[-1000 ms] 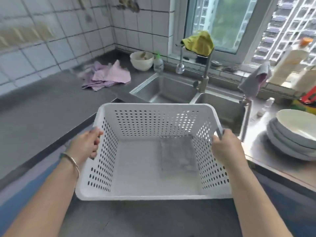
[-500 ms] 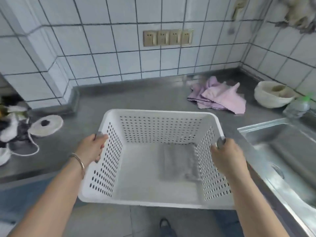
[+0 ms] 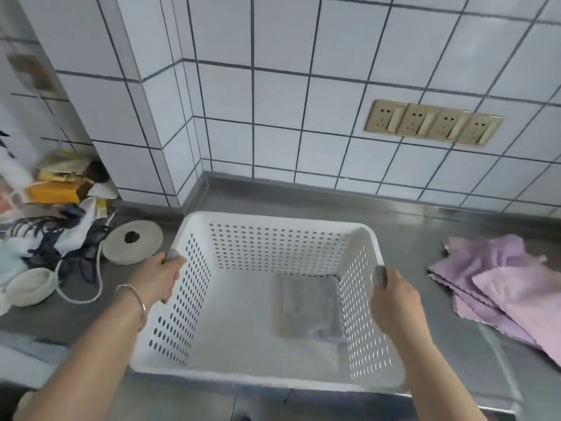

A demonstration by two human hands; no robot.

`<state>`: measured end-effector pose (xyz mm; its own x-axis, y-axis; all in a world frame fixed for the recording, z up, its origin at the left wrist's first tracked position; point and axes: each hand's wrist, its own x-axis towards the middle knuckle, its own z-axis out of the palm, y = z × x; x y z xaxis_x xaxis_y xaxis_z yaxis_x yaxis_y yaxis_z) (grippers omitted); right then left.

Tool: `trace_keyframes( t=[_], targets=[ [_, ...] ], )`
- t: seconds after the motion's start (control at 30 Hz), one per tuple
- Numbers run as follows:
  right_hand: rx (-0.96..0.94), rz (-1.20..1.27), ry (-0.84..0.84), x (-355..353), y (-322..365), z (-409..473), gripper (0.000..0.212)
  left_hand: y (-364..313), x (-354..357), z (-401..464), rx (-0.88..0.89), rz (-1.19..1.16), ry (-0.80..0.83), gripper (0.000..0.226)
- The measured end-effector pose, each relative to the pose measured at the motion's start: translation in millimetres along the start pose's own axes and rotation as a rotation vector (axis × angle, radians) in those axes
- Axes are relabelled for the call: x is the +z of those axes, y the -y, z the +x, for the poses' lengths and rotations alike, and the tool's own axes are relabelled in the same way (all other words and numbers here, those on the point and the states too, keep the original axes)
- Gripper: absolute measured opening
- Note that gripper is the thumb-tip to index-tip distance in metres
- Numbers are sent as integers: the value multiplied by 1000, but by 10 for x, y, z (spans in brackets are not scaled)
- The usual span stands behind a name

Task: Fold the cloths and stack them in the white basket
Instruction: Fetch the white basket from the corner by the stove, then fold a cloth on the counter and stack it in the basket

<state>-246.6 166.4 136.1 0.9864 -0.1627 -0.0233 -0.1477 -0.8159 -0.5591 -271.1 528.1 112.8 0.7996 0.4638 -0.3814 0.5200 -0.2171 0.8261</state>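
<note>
The white perforated basket (image 3: pixel 279 235) sits at the front edge of the steel counter, its near side past the edge. My left hand (image 3: pixel 158 276) grips its left rim and my right hand (image 3: pixel 394 302) grips its right rim. A folded grey cloth (image 3: pixel 308 305) lies flat on the basket floor, against the right wall. Loose purple and pink cloths (image 3: pixel 498 287) lie in a heap on the counter to the right of the basket.
Left of the basket lie a round white disc (image 3: pixel 132 242), a white cord, dark cables and a small white bowl (image 3: pixel 27 285), with clutter behind them. A tiled wall with a row of sockets (image 3: pixel 432 123) rises behind the counter (image 3: pixel 409 226).
The basket, held in both hands, has travelled left along the counter, away from the sink. The view swung left with it, so the sink is gone and the pink cloths lie at the right.
</note>
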Motion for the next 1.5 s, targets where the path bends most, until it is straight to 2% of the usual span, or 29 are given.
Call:
trace_keyframes(
  t=[0.43,0.53,0.7,0.97,1.1,1.17,1.33,1.4,1.43,1.47,1.5],
  targets=[
    [101,59,28,713,922,1690,22,-885,-197,1930,65,172,1,29],
    [132,51,28,811,1035,1997,30,-1072,-135,2264,121,264,-29,35],
    [183,66,30,915,1228,2402,25,-1306,-20,2693,110,454,-74,28],
    [221,83,84,1066,1403,2846,19,-1435,83,3195,81,573,-37,29],
    [221,101,101,1136,1443,3021,38,-1507,115,3344,97,621,-56,27],
    [207,112,94,1173,1457,3093,40,-1547,109,3371,104,632,-63,25],
    [214,155,59,1245,1497,3152,27,-1615,110,3383,122,681,-63,28],
    [226,129,88,1252,1517,3162,35,-1650,102,3335,119,764,-76,35],
    [207,105,109,1271,1532,3162,32,-1627,71,3332,122,834,-89,37],
    [186,78,102,1226,1535,3140,29,-1620,65,3323,157,929,-111,37],
    [161,41,90,1205,1561,3117,35,-1605,32,3307,200,1023,-160,38]
  ],
)
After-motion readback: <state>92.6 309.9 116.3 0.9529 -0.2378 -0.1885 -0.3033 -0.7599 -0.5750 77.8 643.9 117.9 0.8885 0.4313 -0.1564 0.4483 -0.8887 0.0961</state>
